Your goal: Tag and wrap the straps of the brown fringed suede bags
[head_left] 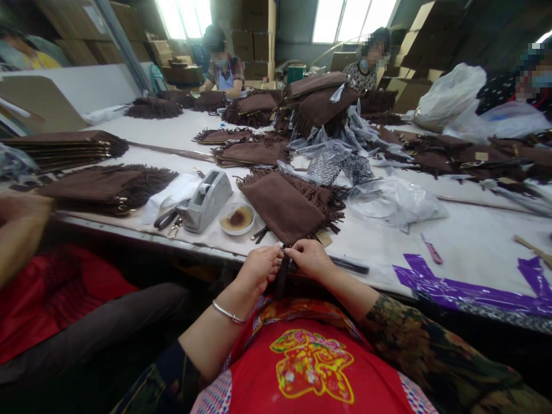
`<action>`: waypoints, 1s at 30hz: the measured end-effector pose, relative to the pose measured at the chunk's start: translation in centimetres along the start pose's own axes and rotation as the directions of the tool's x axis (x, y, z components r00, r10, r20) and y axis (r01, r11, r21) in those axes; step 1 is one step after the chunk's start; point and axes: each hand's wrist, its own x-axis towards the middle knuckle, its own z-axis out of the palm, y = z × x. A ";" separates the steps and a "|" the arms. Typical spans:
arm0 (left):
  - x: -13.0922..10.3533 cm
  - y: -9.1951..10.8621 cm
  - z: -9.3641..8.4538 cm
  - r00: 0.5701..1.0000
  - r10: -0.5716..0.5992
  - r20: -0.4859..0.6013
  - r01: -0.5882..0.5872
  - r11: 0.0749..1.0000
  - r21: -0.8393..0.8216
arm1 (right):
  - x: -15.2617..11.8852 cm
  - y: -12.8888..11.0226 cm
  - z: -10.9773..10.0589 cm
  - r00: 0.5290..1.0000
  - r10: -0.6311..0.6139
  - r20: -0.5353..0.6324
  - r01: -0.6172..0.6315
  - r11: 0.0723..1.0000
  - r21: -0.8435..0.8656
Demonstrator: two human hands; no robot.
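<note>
At the table's front edge, my left hand (pixel 260 268) and my right hand (pixel 311 260) meet, fingers pinched close together. Between them a dark brown strap (pixel 282 277) hangs down toward my lap, and both hands grip its upper end. A small pale bit shows at the fingertips, too small to name. Just beyond my hands lies a brown fringed bag (pixel 287 204), its near corner close to my fingers. Left of the bag are a shallow white dish (pixel 237 219) with brown stuff in it and a grey tape dispenser (pixel 206 201).
Stacked brown bags (pixel 103 187) lie at the left, and a taller pile (pixel 321 103) stands mid-table. Crumpled plastic (pixel 394 201), a pink cutter (pixel 432 250) and purple tape (pixel 470 290) are at the right. A co-worker's arm (pixel 21 230) is close on my left; other people sit opposite.
</note>
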 end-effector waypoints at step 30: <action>-0.4 0.1 -2.0 0.853 -0.224 0.472 0.433 0.808 -0.400 | -1.6 -1.2 1.9 0.765 -0.144 0.627 -0.644 -0.142 0.752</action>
